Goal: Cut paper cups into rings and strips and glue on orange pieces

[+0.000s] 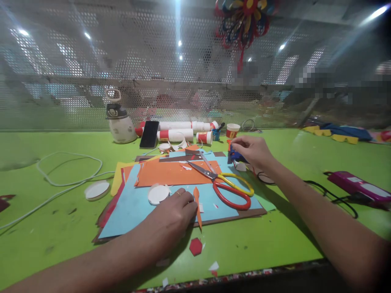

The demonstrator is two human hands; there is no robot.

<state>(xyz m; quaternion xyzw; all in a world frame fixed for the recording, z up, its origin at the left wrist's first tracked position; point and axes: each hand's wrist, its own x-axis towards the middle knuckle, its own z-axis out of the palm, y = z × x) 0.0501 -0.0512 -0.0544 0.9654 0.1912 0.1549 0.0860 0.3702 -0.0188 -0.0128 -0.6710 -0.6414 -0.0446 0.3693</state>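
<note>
My left hand (179, 209) rests low over the light blue paper (128, 215), its bent fingertips beside a narrow orange paper strip (197, 203); whether they pinch anything is hidden. To its left lies a white paper disc (158, 194). My right hand (252, 149) reaches to the right edge of the papers, with thumb and fingers closed on a blue and orange tool (235, 154), partly hidden. Between the hands, scissors (221, 181) with one red and one yellow handle lie on the blue and orange paper (165, 173). A red paper hexagon (196, 246) lies near the front edge.
Behind the papers stand a bottle (120, 126), a phone (149, 134), paper cups (233, 130) and a small blue pot (216, 134). A white cable (61, 184) loops at left. A purple device (360, 187) with a black cable lies at right.
</note>
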